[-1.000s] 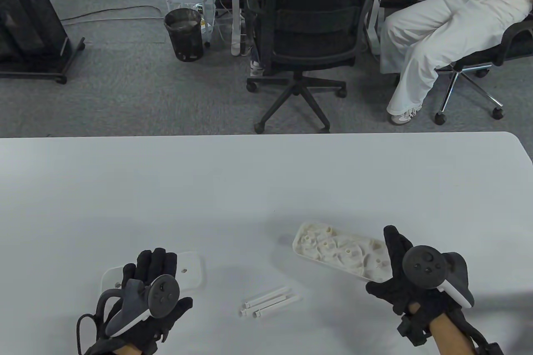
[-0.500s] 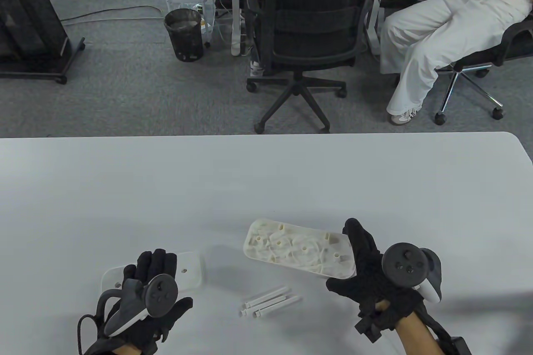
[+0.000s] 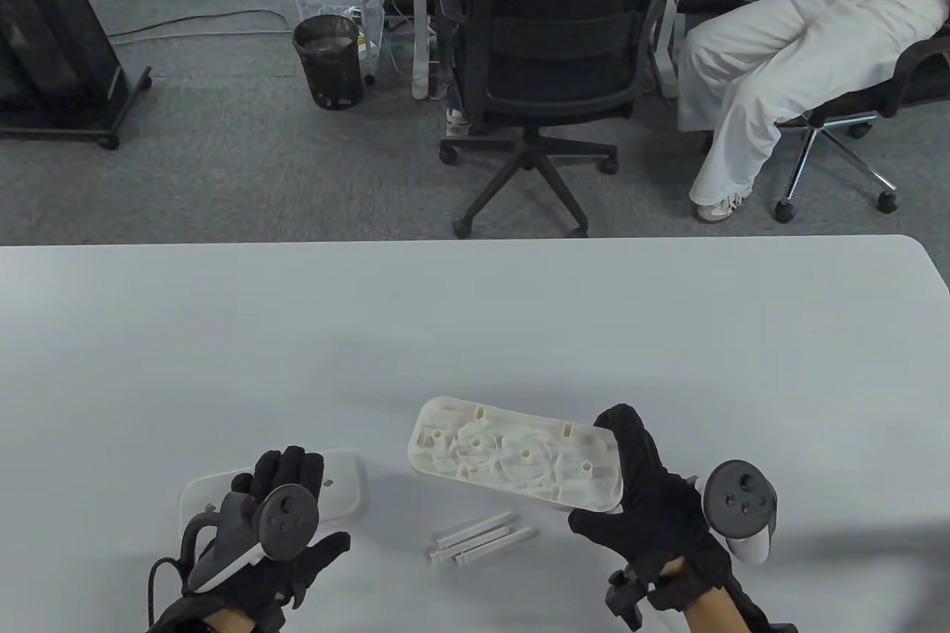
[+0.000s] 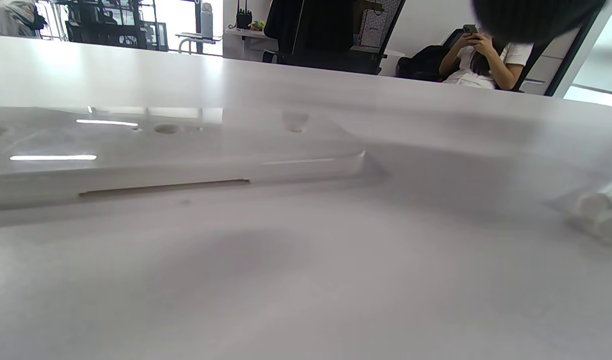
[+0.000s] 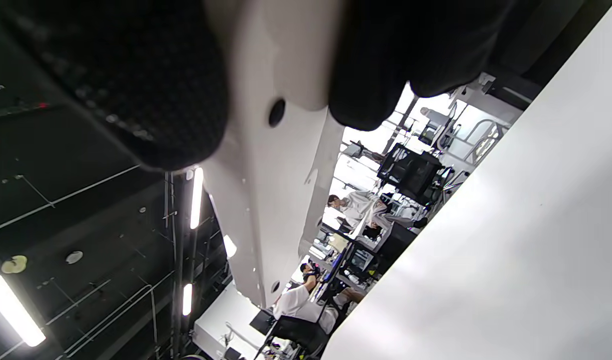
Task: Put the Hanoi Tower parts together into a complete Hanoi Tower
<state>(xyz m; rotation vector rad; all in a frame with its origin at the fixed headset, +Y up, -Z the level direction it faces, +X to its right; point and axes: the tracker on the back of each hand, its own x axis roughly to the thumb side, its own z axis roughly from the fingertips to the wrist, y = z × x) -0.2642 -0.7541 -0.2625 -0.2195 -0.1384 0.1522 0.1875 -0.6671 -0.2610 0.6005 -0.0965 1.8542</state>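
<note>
A white Hanoi base shell (image 3: 512, 458), ribbed inside facing up, is held above the table by my right hand (image 3: 622, 473), which grips its right end with the thumb on top. In the right wrist view its smooth underside (image 5: 275, 175) runs away from the gloved fingers (image 5: 135, 90). A flat white plate with holes (image 3: 343, 484) lies on the table at the left; my left hand (image 3: 286, 473) rests over its left part, fingers stretched out. The left wrist view shows the plate (image 4: 185, 155) lying flat. Three white pegs (image 3: 482, 536) lie side by side between the hands.
The pegs also show at the right edge of the left wrist view (image 4: 601, 210). The white table (image 3: 475, 336) stretches far behind the parts. Office chairs (image 3: 549, 69) and a seated person (image 3: 787, 54) are beyond its far edge.
My right hand has carried the base shell leftward, from the right side to above the pegs near the plate. My left hand has stayed over the plate, shifting only slightly.
</note>
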